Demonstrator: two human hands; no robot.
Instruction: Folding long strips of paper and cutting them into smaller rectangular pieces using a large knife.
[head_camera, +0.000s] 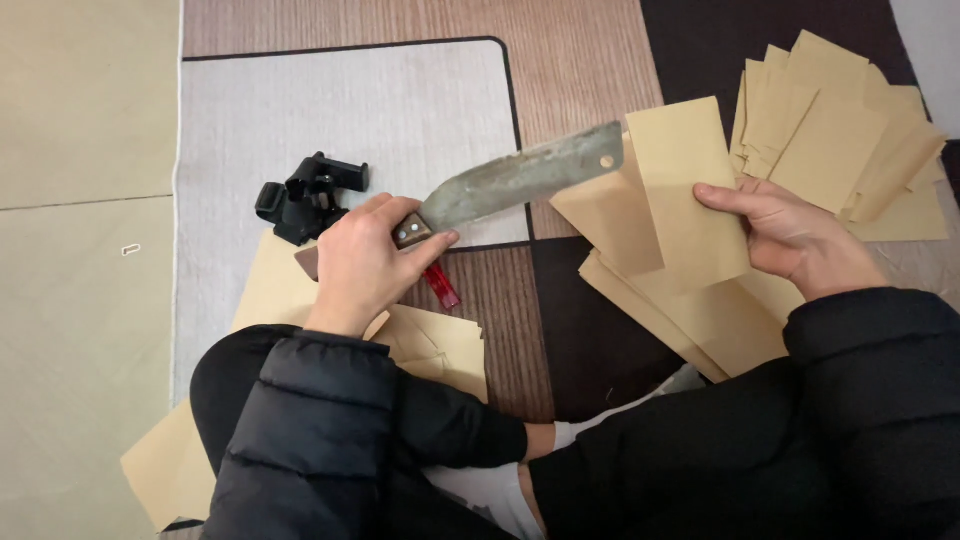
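My left hand (362, 262) grips the big grey knife (525, 180) mid-frame; my right hand (790, 235) pinches tan paper (690, 190), ready for cutting

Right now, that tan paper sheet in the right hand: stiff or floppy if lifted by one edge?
Probably floppy: the tan paper sheet looks thin and flat, pinched at one edge by the right hand. Likely very light; similar sheets lie fanned in a loose pile. Its creased fold may add slight stiffness.
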